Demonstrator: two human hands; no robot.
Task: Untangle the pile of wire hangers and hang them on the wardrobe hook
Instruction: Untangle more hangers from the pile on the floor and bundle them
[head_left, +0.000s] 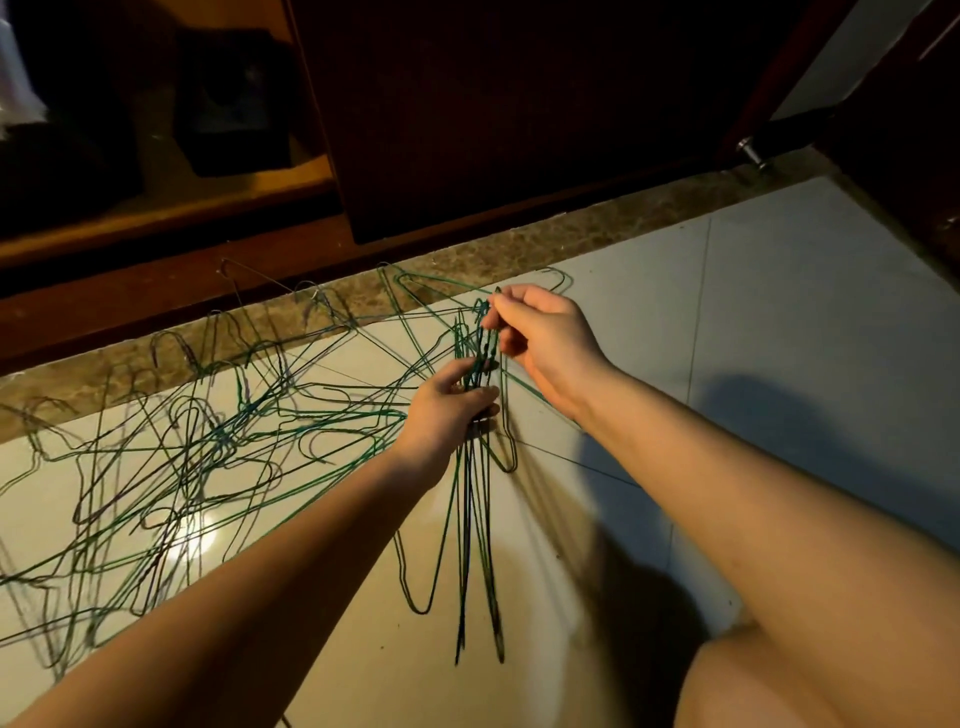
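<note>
Head view: left hand (447, 410) is clamped round the necks of a sorted hanger bundle (466, 519), which trails toward the person over the floor (779, 312). Right hand (540, 343) pinches wire at the bundle's top. The tangled pile (208, 441) lies to the left, by the wardrobe (467, 130); the wardrobe hook isn't visible. Suggest turning all hooks one way, gripping firmly, and lifting clear of the pile.
</note>
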